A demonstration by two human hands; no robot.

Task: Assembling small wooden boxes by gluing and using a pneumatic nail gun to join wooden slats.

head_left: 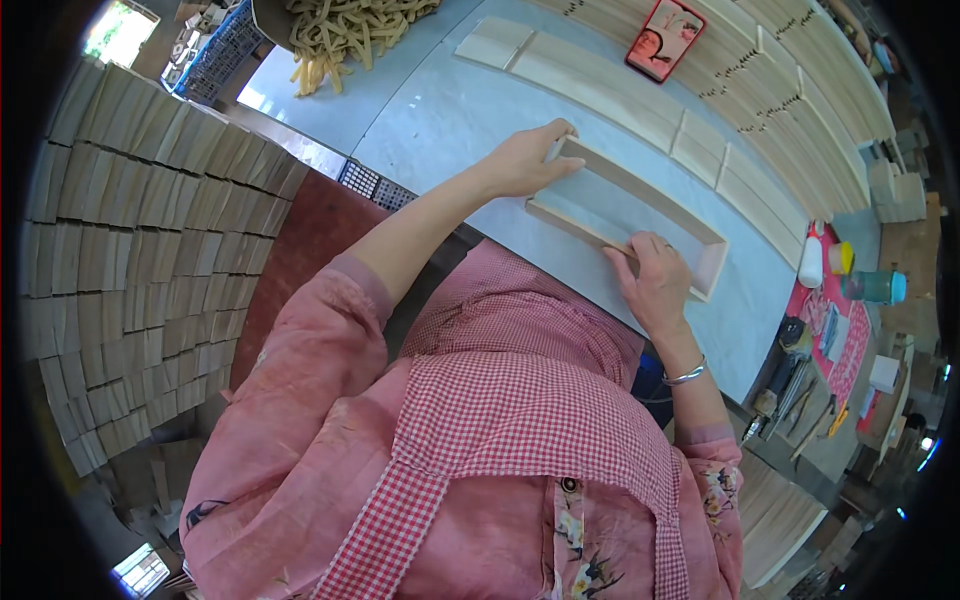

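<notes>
A long, narrow frame of pale wood (645, 187) lies on the light blue-white table (450, 130), slanting from upper left to lower right. At its far left corner my left hand (528, 162) is closed round the end piece, thumb on the inner side. My right hand (657, 282) grips the near long side close to the right end, with the thumb to the left and the fingers bent over the edge. Most of the left end piece is hidden by my left hand. Beyond the frame runs a row of flat pale wooden panels (600, 88).
A phone (664, 40) rests on stacked boards (770, 90) at the back right. Pale strips (350, 28) are heaped at the far left, beside a blue crate (218, 55). Wood pieces (150, 230) are piled high on the left. A teal jar (873, 288) and tools (800, 400) lie right.
</notes>
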